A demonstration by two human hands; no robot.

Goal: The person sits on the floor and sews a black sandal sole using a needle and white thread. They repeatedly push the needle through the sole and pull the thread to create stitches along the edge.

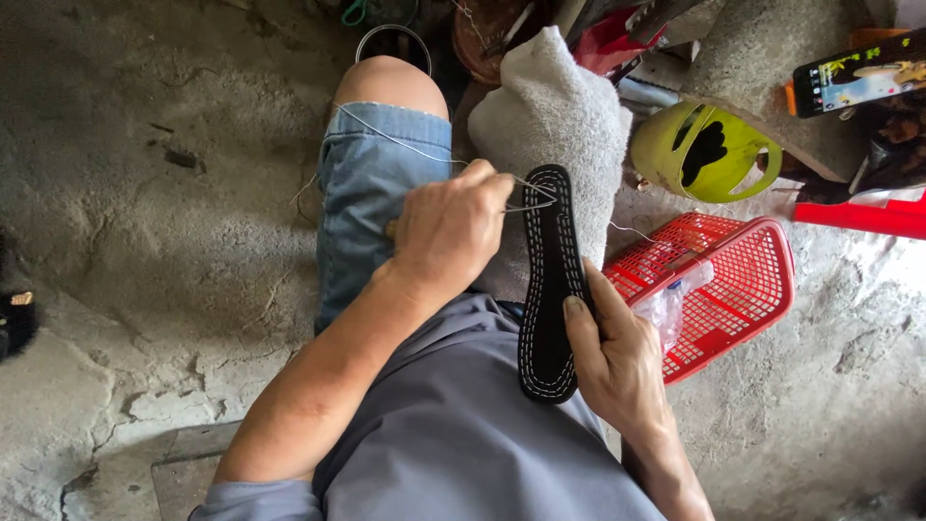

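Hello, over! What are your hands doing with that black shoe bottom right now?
Left hand pinching a needle at the black sole edge, thread trailing over the knee. Right hand gripping the sole's side. Red basket beside, nothing blocking.

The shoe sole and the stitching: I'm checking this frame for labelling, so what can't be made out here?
Head view only:
- The needle tip: hidden behind the left hand fingers at the black sole.
- The sole's far face: turned away, against the grey cloth.
- The right hand palm: pressed to the sole.
- The red basket contents: a clear bag, too blurred to identify.
- The phone: cut off by the right edge.
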